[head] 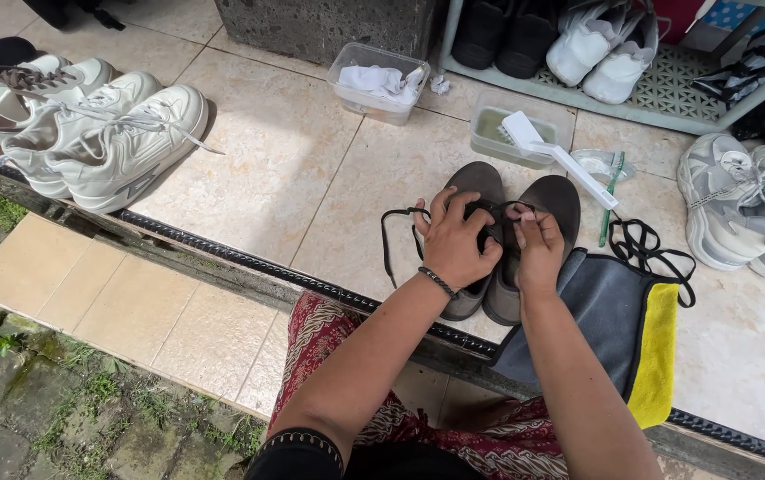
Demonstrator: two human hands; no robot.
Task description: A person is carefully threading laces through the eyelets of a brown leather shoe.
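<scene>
A pair of dark grey shoes (562, 197) stands side by side on the tiled floor in front of me. My left hand (454, 242) rests over the left shoe and pinches its black lace (389, 236), which loops out to the left. Beside it, my right hand (538, 249) sits on the right shoe with its fingers closed on the lace at the tongue. A beaded bracelet circles my left wrist.
A grey and yellow cloth (618, 331) with a loose black lace (645, 246) lies right of the shoes. Behind are a tub with a white brush (549, 148), a tub of white cloth (377, 82), white sneakers (116, 133) at left, grey sneakers (738, 200) at right, and a shoe rack (667, 89).
</scene>
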